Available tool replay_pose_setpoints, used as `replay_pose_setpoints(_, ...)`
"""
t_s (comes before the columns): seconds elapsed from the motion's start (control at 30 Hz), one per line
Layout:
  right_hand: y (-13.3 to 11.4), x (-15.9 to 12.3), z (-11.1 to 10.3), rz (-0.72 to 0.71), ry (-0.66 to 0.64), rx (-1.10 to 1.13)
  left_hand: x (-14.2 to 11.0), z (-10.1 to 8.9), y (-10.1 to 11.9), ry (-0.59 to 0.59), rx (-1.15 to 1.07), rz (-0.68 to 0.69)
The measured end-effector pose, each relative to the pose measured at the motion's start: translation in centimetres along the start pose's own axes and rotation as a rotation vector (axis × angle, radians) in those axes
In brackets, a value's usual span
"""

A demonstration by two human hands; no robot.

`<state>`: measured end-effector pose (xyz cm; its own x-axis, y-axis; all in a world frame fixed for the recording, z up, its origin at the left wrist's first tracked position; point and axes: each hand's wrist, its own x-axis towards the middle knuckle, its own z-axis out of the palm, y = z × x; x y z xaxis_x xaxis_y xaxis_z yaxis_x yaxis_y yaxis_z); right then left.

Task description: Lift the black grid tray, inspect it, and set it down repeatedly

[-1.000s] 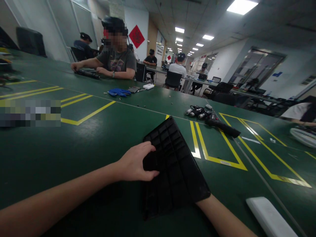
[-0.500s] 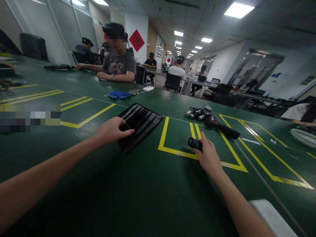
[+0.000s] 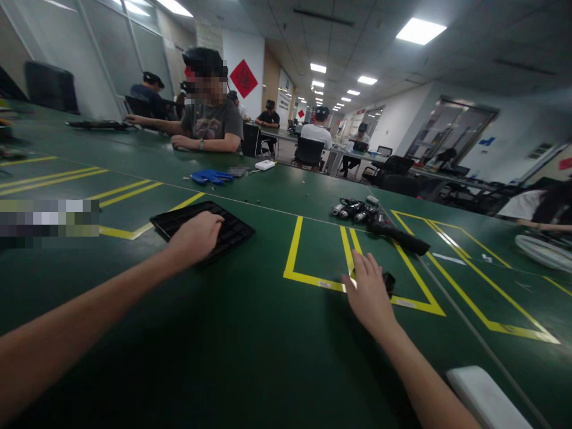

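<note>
My left hand (image 3: 196, 238) rests over the near side of a flat black tray (image 3: 235, 229) divided into shallow compartments. Its fingers are curled against the tray, with the fingertips partly hidden. The tray lies low over the green table (image 3: 250, 345), covering part of a yellow tape line. My right hand (image 3: 370, 293) has its fingers stretched out and apart above a yellow tape outline (image 3: 290, 256). Just beyond it, partly hidden by the fingers, a small black object (image 3: 389, 284) sits by the tape; its kind is unclear.
Several silver-and-black cylindrical parts with cables (image 3: 351, 208) lie beyond my right hand, beside a long black tool-like object (image 3: 400, 237). Blue gloves (image 3: 210, 177) and a white box (image 3: 265, 165) are farther back. A white object (image 3: 485, 393) stands near right. A person (image 3: 212, 113) sits opposite.
The black tray has moved left and down flatter with my left hand. My right hand has opened and let go of the small black object, which now sits to its right.
</note>
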<state>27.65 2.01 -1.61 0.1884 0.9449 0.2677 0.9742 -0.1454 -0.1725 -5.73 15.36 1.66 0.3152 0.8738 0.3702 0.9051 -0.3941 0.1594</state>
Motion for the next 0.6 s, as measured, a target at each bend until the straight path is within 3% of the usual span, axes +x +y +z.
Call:
replay_pose_setpoints(0.1,-3.5,-1.8,-0.2,-0.183,-0.153,0.091,-2.3,1.3,5.6,-0.11,-0.116,0.169)
replay_pose_setpoints(0.2,-5.6,-3.4,-0.1,-0.3,-0.296,0.148,-4.6,3.4,9.2,-0.296,-0.292,0.342)
replay_pose_setpoints(0.37,-6.2,-4.6,0.4,-0.378,-0.36,0.133,-5.5,5.7,9.8,-0.39,-0.331,0.499)
replay_pose_setpoints(0.5,-5.8,-3.8,0.2,-0.391,-0.347,0.146,-5.2,4.8,9.9,-0.364,-0.302,0.518)
replay_pose_setpoints(0.6,-4.0,-2.2,-0.5,-0.322,-0.206,0.086,-5.4,3.6,10.1,-0.283,-0.234,0.436)
